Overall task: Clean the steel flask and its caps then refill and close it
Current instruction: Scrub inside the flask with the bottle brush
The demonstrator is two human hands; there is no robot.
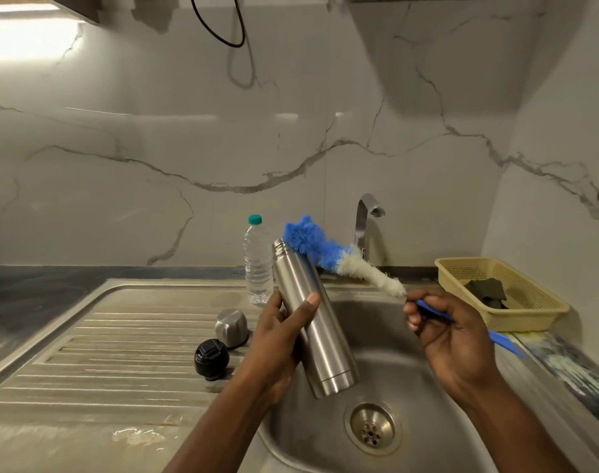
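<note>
My left hand (pixel 277 339) grips the steel flask (pixel 316 322) around its middle, holding it tilted over the sink basin (pixel 410 397) with its open mouth up and to the left. My right hand (pixel 441 332) is closed on the blue handle of a bottle brush (pixel 328 254). The brush's blue and white bristles lie just behind and beside the flask's mouth, outside it. On the ribbed draining board (pixel 120 353) to the left stand the steel outer cap (pixel 231 327) and the black inner cap (pixel 211 358).
A clear plastic water bottle (pixel 257 264) with a green cap stands behind the flask at the sink's back edge. The tap (pixel 366 220) rises behind the basin. A yellow basket (pixel 502 291) holding a dark scrub pad sits at the right. The drain (pixel 371 428) lies below the flask.
</note>
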